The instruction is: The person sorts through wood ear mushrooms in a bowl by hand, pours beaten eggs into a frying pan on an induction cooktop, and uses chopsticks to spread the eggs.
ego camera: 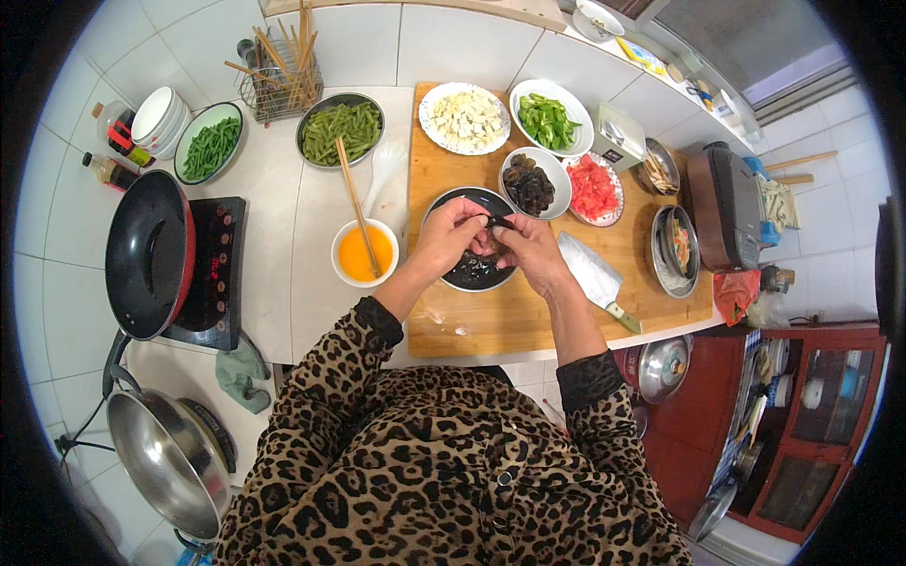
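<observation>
My left hand (453, 233) and my right hand (527, 247) meet over a dark bowl (476, 286). Between the fingertips of both is a dark piece that looks like wood ear fungus (497, 221). More dark, wet pieces (471, 267) lie in the bowl below, partly hidden by my hands. Just beyond stands a white bowl (506, 194) of dark wood ear pieces (531, 185). A cleaver (589, 267) rests on the wooden cutting board (488, 329) to the right of my right hand. Left of the board is a white bowl of beaten egg (357, 256) with chopsticks (357, 205) standing in it.
Diced tofu (467, 122), green peppers (546, 122) and chopped tomato (593, 185) line the board's far side. Cut green beans (340, 134) sit behind the egg. A black frying pan (145, 255) is on an induction cooker (212, 283) at left. A rice cooker (722, 205) stands at right.
</observation>
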The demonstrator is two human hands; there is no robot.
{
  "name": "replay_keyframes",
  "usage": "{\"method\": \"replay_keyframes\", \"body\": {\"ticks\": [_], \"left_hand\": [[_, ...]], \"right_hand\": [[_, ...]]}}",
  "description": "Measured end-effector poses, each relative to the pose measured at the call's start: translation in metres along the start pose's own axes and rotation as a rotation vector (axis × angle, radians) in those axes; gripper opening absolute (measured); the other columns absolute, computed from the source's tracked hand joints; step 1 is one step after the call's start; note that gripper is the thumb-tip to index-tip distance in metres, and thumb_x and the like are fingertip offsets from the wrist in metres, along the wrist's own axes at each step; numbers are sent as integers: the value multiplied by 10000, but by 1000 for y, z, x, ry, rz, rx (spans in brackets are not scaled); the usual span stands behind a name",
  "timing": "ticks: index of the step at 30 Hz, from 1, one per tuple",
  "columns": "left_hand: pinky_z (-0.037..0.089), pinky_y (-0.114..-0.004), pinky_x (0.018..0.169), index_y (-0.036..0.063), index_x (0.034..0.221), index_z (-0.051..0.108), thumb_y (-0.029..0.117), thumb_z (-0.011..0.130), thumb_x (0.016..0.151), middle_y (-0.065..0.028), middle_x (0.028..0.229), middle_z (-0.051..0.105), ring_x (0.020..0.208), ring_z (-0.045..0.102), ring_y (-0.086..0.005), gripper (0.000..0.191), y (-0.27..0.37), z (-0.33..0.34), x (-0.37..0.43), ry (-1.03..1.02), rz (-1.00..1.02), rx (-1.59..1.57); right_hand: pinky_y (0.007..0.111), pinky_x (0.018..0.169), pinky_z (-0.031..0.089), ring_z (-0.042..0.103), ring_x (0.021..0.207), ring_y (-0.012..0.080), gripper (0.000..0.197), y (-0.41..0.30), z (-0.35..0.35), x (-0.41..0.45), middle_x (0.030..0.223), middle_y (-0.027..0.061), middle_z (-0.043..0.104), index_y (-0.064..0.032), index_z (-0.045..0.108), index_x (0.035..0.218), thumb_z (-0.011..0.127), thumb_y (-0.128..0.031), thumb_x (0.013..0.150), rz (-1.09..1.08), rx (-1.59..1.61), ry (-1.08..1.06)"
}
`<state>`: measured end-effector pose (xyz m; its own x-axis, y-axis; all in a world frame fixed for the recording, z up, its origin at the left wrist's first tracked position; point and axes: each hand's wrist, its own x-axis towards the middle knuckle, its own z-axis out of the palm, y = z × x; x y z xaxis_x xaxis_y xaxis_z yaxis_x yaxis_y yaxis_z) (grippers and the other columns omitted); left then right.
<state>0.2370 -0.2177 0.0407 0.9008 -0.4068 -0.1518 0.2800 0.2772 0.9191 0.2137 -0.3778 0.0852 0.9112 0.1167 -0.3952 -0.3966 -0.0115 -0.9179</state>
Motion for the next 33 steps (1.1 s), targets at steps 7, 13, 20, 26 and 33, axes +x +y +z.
{"method": "replay_keyframes", "body": {"ticks": [7,13,20,26,33], "left_hand": [[485,-222,603,8,1023,512,84,534,904,-59,834,595,696,579,-113,143,-2,5,-5,52,-63,-128],[484,-215,577,9,1022,531,107,547,902,-45,839,599,691,575,-99,156,1,0,-7,48,-132,-153],[471,-218,533,26,920,569,132,558,898,-34,764,607,618,553,-80,109,10,5,1,103,-109,-30],[436,-197,435,-10,875,581,164,585,877,-53,732,599,555,528,-74,174,14,24,21,64,-113,63],[465,-198,520,-8,931,597,138,575,882,-24,772,613,630,567,-79,155,12,30,32,-69,-158,155]], "right_hand": [[189,463,432,576,570,80,74,6,-11,3,717,26,620,-30,594,893,570,-96,870,12,-68,-41],[199,455,423,577,563,93,106,6,-19,2,710,41,621,-21,594,915,567,-117,880,34,-23,-31],[201,456,418,581,581,99,142,2,-35,8,740,53,636,-34,600,957,589,-153,880,61,118,34],[184,482,414,572,615,68,123,-9,-34,11,770,22,642,-50,605,953,603,-141,871,33,99,-25],[181,457,410,558,567,64,59,-4,-58,19,736,21,621,-23,601,878,616,-17,821,-38,6,-19]]}}
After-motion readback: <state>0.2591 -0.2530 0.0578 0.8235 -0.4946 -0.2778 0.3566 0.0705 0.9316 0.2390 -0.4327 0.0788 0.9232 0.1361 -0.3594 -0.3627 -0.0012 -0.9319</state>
